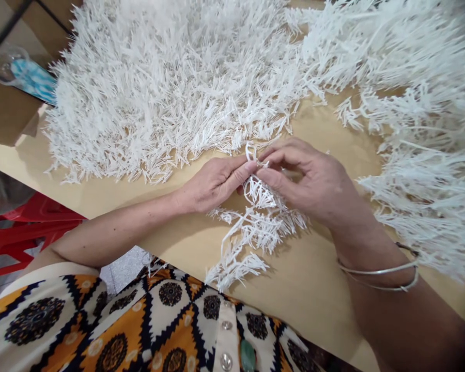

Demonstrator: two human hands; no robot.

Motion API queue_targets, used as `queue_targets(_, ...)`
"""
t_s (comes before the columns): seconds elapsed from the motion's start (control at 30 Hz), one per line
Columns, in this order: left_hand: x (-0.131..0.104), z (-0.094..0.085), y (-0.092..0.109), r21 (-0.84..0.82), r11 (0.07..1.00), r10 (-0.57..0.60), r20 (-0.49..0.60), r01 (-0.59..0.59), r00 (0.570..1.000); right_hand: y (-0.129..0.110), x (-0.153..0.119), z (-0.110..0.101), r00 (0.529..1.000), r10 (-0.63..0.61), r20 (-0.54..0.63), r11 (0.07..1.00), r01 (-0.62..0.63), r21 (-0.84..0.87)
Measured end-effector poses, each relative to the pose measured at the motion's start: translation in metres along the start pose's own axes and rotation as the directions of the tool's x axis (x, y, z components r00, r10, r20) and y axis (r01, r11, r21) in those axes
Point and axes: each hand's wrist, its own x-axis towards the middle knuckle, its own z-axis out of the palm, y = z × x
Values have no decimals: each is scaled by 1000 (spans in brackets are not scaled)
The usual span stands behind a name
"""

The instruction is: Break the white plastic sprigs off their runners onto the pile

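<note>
You're pinching a white fringed strand with your left hand and right hand.
Both are gripping its upper end, close together; the rest is trailing over the table toward you, white pile sitting beyond.

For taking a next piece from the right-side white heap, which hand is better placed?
Probably the right hand: it is nearer that heap. The left hand is farther away; both hold the fringed strand.

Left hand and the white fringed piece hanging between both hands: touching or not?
Touching. The head view shows the left hand with its thumb pressed against the top of the white fringed piece.
</note>
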Motion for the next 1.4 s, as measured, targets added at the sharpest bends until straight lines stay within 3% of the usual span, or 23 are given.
queue_targets(0.13,1,-1,1,54,998,-21,45,19,999,8,0,2,999,28,31,1000,-28,1)
queue_targets(0.3,1,-4,6,91,995,-51,75,44,996,25,2,-6,972,-47,-230,954,-25,-298)
queue_targets(0.43,0,-5,6,68,995,-70,58,66,996,23,2,-7,959,-29,-281,977,-32,-213)
queue_targets(0.6,-1,-6,2,-29,995,-98,27,99,995,10,1,-2,970,-96,-225,977,48,-209)
queue_targets(0.7,0,-8,1,-72,992,-102,-17,100,995,-1,-2,-3,975,-71,-209,993,48,-112)
queue_targets(0.83,2,-10,3,-66,991,-115,-35,113,993,-11,-4,-6,992,-115,-58,989,120,88)
queue_targets(0.93,2,-10,5,-103,982,-167,-55,161,984,-9,-5,-4,987,-159,15,987,159,2)
queue_targets(1.03,2,-10,5,-219,954,-221,-43,206,974,-2,-4,0,992,-124,-25,990,122,-67)
queue_targets(1.17,2,-11,1,-365,899,-257,12,243,966,11,-2,1,990,-32,-136,998,38,43)
queue_targets(1.4,5,-18,-6,-406,884,-221,75,232,972,14,5,1,971,63,-229,985,-24,170)
